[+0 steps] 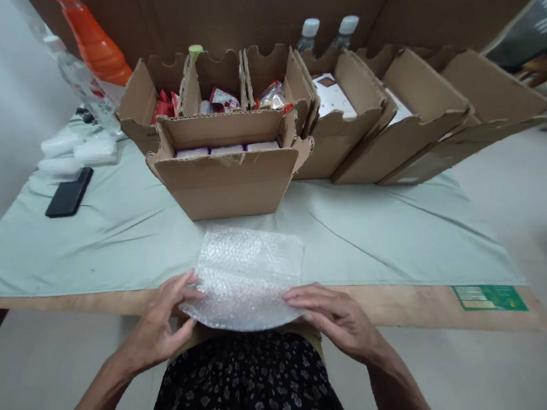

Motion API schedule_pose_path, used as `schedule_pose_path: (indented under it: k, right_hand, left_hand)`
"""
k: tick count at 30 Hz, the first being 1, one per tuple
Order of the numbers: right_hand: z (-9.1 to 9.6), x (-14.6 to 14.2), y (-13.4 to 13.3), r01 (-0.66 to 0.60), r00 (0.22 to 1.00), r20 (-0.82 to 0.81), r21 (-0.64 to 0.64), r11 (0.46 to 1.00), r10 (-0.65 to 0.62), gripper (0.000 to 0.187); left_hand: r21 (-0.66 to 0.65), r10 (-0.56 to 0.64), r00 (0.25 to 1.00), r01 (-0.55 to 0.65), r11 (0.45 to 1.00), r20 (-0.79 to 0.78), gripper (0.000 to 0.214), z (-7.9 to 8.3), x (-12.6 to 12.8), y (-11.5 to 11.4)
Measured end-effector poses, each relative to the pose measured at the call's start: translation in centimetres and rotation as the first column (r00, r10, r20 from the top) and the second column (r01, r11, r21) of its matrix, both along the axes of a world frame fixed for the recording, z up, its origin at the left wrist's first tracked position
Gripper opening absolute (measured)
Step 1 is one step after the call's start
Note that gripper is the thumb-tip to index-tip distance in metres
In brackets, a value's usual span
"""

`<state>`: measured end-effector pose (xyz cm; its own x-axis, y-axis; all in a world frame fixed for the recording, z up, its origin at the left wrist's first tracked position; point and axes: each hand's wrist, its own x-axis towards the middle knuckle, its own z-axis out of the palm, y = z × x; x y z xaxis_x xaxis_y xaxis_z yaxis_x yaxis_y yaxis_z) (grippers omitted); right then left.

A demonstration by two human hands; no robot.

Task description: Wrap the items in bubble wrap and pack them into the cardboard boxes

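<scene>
A clear sheet of bubble wrap (247, 275) lies partly on the green cloth and hangs over the table's near edge towards my lap. My left hand (161, 324) pinches its left edge between thumb and fingers. On the opposite side, my right hand (341, 317) grips the right edge in the same way, fingers above and thumb beneath. The sheet's near edge bows downward between the two hands. Just beyond it stands an open cardboard box (231, 187) holding several flat-topped items with purple edges.
Several open cardboard boxes (356, 143) stand in a row behind, some holding red packets. At left are a black phone (69, 193), rolled clear plastic (95, 151), an orange bottle (96, 47) and a clear bottle (83, 82). A green cloth (382, 231) covers the table.
</scene>
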<state>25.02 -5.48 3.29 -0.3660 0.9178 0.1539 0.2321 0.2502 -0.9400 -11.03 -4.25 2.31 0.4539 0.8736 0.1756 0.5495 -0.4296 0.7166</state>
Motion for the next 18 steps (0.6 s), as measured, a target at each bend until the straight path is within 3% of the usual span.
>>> schedule_pose_path:
  k: [3, 6, 9, 11, 15, 18]
  right_hand:
    - [-1.4, 0.3, -0.7, -0.035, 0.99, 0.133, -0.086, 0.996, 0.046, 0.028]
    - [-1.3, 1.1, -0.9, -0.028, 0.99, 0.135, -0.105, 0.994, 0.042, 0.044]
    - [-0.8, 1.1, -0.1, 0.055, 0.988, 0.145, 0.001, 0.998, -0.054, 0.042]
    - [-0.9, 0.2, 1.1, 0.082, 0.961, 0.258, 0.094, 0.992, -0.103, 0.04]
    - [-2.0, -1.3, 3.5, -0.044, 0.856, 0.508, 0.246, 0.968, -0.091, 0.038]
    - [-2.2, 0.1, 2.7, -0.051, 0.824, 0.541, 0.366, 0.929, -0.168, 0.035]
  left_hand:
    - [0.043, -0.082, 0.99, 0.088, 0.995, -0.117, 0.072, -0.8, -0.3, -0.4]
    - [-0.011, -0.16, 0.977, 0.16, 0.987, -0.137, 0.064, 0.2, -0.6, -0.1]
    - [-0.093, -0.182, 0.976, 0.171, 0.981, -0.12, 0.059, 1.8, -0.4, 0.4]
    - [-0.102, -0.179, 0.978, 0.168, 0.981, -0.111, 0.057, 2.3, 0.1, 0.7]
    - [-0.062, -0.234, 0.962, 0.227, 0.972, -0.14, 0.061, 1.9, 1.2, 0.7]
    - [-0.022, -0.216, 0.949, 0.217, 0.976, -0.231, 0.068, 1.1, 0.1, -0.1]
